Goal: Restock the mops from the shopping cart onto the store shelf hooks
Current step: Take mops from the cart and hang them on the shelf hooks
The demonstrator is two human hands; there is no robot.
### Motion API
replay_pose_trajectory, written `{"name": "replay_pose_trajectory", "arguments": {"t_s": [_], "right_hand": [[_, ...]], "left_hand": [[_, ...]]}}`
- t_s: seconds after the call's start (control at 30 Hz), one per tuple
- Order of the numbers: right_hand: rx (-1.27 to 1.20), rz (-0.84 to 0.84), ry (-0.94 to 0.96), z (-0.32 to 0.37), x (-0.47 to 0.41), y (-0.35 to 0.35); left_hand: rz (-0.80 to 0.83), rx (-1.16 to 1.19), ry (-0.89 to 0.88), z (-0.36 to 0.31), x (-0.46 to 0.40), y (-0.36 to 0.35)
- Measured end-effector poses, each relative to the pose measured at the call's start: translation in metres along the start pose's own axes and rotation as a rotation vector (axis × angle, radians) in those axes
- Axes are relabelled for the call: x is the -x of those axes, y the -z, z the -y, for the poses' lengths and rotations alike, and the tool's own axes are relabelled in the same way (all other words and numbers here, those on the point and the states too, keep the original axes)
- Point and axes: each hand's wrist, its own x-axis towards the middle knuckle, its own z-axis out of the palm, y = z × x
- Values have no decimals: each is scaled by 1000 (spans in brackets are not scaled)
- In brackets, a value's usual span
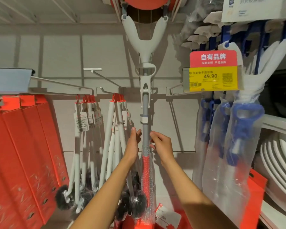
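Note:
A mop (145, 90) hangs upright in the middle of the shelf wall, with a white Y-shaped yoke at the top, a grey pole and a red grip wrapped in bubble film low down. Its red head at the very top is cut off by the frame. My left hand (133, 142) is just left of the grey pole, fingers straight, and I cannot tell whether it touches the pole. My right hand (161, 146) is just right of the pole with loosely curled fingers, holding nothing. A bare white hook (96, 71) sticks out left of the mop.
White-handled brushes with black heads (106, 146) hang left of the mop. Red boxes (23, 154) line the far left. Blue mops in clear plastic bags (229, 146) hang on the right under a yellow price tag (213, 79). White plates (277, 162) stand far right.

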Motion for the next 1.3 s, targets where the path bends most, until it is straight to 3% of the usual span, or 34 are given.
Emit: {"name": "replay_pose_trajectory", "arguments": {"t_s": [0.37, 0.53, 0.7, 0.8, 1.07, 1.3], "right_hand": [[133, 141, 315, 77, 124, 7], [250, 222, 480, 88, 184, 9], [349, 280, 565, 90, 242, -3], [373, 323, 581, 90, 282, -19], [292, 477, 579, 89, 401, -70], [191, 766, 535, 87, 545, -147]], "left_hand": [[-129, -313, -322, -50, 126, 17], [-275, -651, -413, -65, 205, 48], [-477, -1120, -330, -68, 280, 88], [-572, -1261, -243, -73, 330, 106], [-807, -1293, -82, -79, 481, 155], [-1010, -1302, 176, -82, 653, 218]]}}
